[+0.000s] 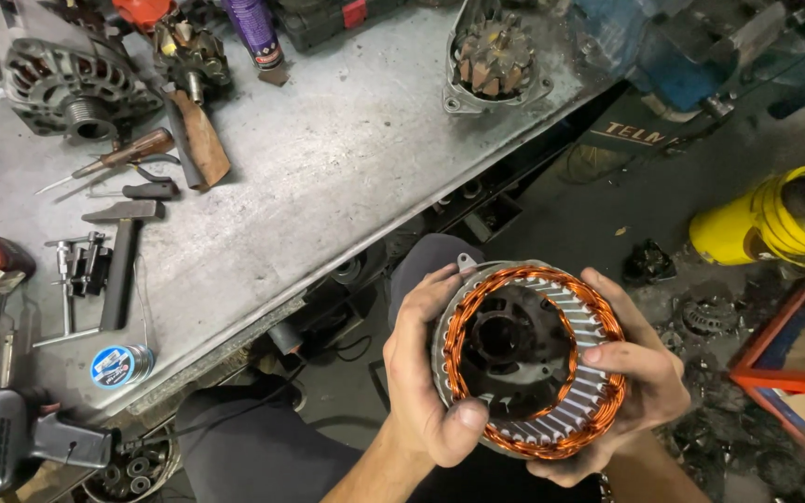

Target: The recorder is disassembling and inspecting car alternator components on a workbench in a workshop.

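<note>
On the metal table [347,158], an alternator housing [67,79] is sitting far left, a hammer [121,256] and solder spool [118,363] lying nearer. Off the table edge, above the lap, the left hand [416,373] is gripping the stator [531,359] by its left rim, thumb pressing the copper windings. The right hand [640,373] is clasping its right rim, forefinger lying across the laminations.

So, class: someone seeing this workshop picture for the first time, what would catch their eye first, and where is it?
First, the bright copper-wound stator low in the middle, held between the left hand and right hand above the person's lap. Next, the yellow container on the dark floor at right. Then the scratched metal workbench across the upper left, strewn with a hammer, a screwdriver and alternator parts.
</note>
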